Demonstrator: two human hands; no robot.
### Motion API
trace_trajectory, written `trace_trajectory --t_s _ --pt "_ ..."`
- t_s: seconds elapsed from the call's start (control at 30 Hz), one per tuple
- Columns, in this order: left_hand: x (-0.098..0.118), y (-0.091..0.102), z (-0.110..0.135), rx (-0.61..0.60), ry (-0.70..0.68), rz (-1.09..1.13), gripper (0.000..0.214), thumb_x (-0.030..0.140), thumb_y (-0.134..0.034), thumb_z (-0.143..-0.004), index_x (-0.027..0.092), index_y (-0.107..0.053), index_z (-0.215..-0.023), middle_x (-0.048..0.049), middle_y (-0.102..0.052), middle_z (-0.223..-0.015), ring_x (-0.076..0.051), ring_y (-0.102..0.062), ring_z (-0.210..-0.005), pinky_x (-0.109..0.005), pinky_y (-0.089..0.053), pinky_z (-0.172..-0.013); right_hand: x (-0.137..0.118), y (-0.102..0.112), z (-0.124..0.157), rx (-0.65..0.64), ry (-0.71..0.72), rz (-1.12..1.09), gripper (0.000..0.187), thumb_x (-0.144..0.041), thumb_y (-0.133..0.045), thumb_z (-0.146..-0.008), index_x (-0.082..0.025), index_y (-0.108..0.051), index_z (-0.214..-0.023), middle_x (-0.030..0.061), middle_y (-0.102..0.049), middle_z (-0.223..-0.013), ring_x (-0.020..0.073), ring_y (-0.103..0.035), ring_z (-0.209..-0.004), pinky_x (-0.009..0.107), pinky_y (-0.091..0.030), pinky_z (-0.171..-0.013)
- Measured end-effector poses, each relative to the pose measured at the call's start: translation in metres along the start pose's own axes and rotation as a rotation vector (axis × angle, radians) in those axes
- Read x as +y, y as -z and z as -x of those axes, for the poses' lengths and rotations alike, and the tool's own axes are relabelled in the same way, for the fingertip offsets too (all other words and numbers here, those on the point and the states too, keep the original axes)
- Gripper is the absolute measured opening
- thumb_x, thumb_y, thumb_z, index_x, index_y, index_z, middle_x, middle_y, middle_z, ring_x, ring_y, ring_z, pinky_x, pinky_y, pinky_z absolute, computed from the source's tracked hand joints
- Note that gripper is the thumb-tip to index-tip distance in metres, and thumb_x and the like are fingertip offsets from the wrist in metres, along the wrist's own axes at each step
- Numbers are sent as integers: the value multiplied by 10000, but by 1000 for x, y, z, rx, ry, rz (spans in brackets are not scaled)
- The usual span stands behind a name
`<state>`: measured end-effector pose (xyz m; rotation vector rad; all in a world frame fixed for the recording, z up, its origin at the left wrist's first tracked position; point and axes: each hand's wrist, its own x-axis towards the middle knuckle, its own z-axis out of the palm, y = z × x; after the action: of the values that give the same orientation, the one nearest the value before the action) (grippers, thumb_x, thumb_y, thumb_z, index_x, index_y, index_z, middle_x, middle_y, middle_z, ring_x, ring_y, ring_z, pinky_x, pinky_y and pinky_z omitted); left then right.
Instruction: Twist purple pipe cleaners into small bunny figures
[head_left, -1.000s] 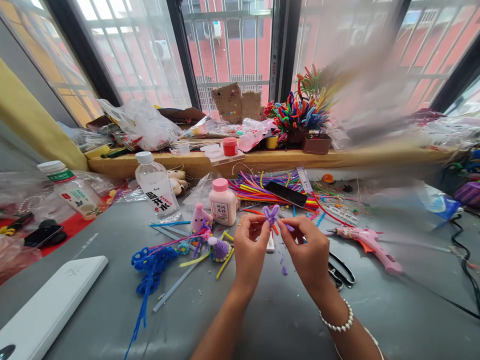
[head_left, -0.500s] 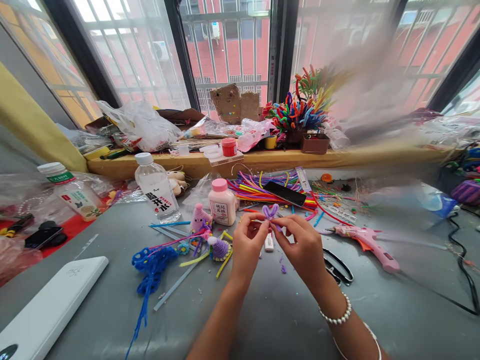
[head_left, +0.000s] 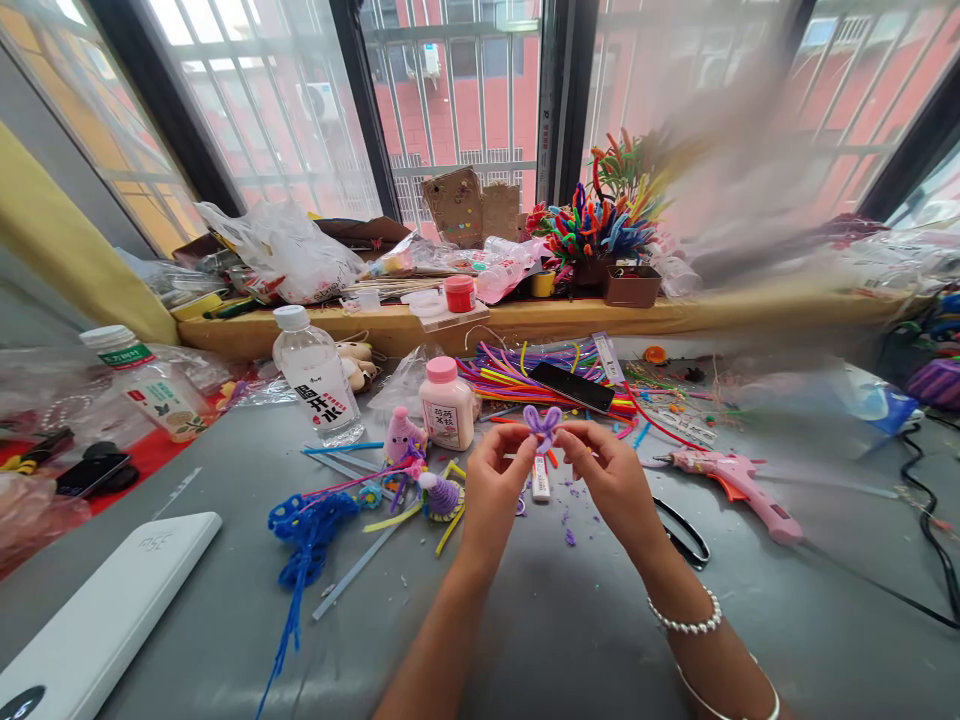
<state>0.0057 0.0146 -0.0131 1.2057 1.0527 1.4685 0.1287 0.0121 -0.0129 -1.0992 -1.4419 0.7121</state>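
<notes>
A purple pipe cleaner (head_left: 541, 424), bent into small rounded loops, stands up between my hands above the grey table. My left hand (head_left: 496, 478) pinches it from the left with thumb and forefinger. From the other side my right hand (head_left: 611, 482) has its fingertips closed at the right edge of the same piece. Beneath them lie a small white block with a printed label (head_left: 540, 480) and purple fluff scraps (head_left: 571, 537). Black-handled scissors (head_left: 686, 535) lie partly hidden beside my right wrist.
A pink glue gun (head_left: 739, 480) lies to the right. Behind my hands are a phone (head_left: 571, 387), pipe cleaners (head_left: 502, 375) and a pink bottle (head_left: 447, 405). Leftward are a water bottle (head_left: 316, 380), blue pipe-cleaner work (head_left: 311, 530), a purple cone figure (head_left: 441, 498) and a white power bank (head_left: 112, 620).
The purple loops now face the camera more fully. My right hand has shifted slightly right and opened a little more distance from my left, uncovering more of the white block.
</notes>
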Motion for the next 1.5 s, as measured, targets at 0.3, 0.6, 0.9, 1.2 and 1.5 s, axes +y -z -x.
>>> trace_trajectory --t_s 0.3,0.6,0.9,1.2,1.5 --pt "2 4 0 -174 -287 -293 191 200 -612 -689 196 -617 -880 -48 -643 -888 -173 -559 -821 -267 -418 -708 2 3 -3 18 -286 -495 235 -368 -674 -644 -144 -634 -701 -40 -501 -478 74 -388 -424 216 -314 -414" --pt "3 1 1 -67 -470 -417 106 150 -570 -703 206 -620 -779 -31 -606 -750 -173 -530 -745 -273 -407 -669 0 0 -2 -33 -329 -572 209 -346 -685 -628 -144 -662 -677 -40 -489 -503 58 -324 -429 210 -233 -409" --pt "-2 -4 8 99 -582 -579 99 123 -517 -710 198 -577 -683 -19 -569 -696 -166 -535 -701 -270 -404 -674 -3 -7 2 90 -228 -499 197 -344 -664 -656 -153 -640 -699 -18 -544 -541 68 -371 -444 206 -302 -413" --pt "3 -1 2 6 -438 -427 87 118 -517 -701 192 -555 -727 -20 -548 -776 -141 -519 -698 -242 -404 -624 0 -10 3 74 -200 -498 173 -335 -617 -705 -163 -608 -704 -41 -509 -525 71 -362 -443 207 -303 -424" --pt "-5 0 4 132 -638 -894 80 127 -505 -710 177 -557 -744 0 -553 -624 -136 -485 -579 -270 -358 -599 1 -6 2 71 -126 -342 152 -318 -613 -719 -167 -607 -738 -23 -531 -586 89 -403 -497 218 -306 -453"
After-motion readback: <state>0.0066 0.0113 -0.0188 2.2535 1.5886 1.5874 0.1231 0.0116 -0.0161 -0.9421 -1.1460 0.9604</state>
